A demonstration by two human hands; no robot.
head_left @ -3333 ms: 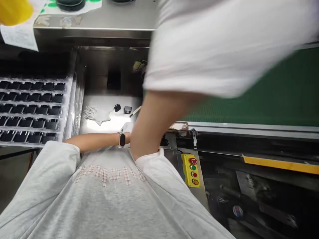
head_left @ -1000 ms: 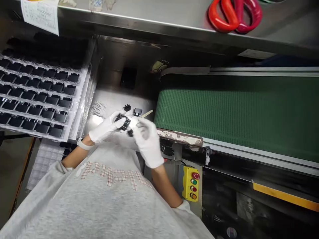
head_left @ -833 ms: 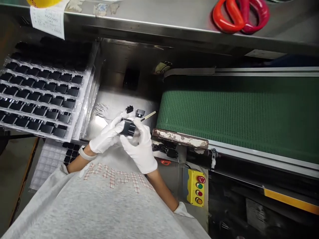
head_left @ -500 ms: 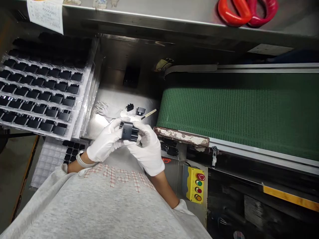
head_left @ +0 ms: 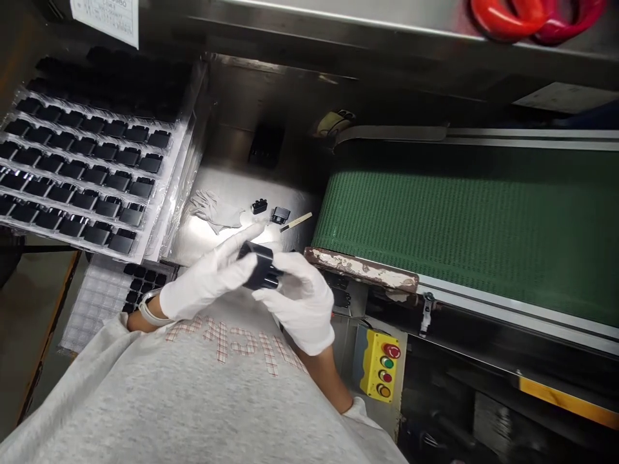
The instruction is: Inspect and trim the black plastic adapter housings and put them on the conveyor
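Note:
In the head view, a black plastic connector housing (head_left: 260, 261) with prong-like ends pointing right is held above the metal worktop, before my chest. My left hand (head_left: 206, 277), in a white glove, grips its left side between thumb and fingers. My right hand (head_left: 302, 303), gloved too, closes its thumb and fingertips around the pronged end; part of that contact is hidden. Just beyond my hands lie a small black block (head_left: 259, 205), another black housing (head_left: 280, 215) and a pale stick-like tool (head_left: 296, 222) with a dark tip. A crumpled light glove (head_left: 207, 209) rests left of them.
Stacked clear trays (head_left: 149, 222) of black parts stand at left, with another tray (head_left: 94, 296) below. A green conveyor belt (head_left: 464, 225) runs to the right. Below it is a yellow button box (head_left: 382, 364). Red-handled scissors or pliers (head_left: 507, 19) lie on the upper shelf.
The housing has tilted in my hands, and my left fingers have shifted, with the index finger stretched out more. My right hand has moved slightly right and down. The whole view has shifted a little.

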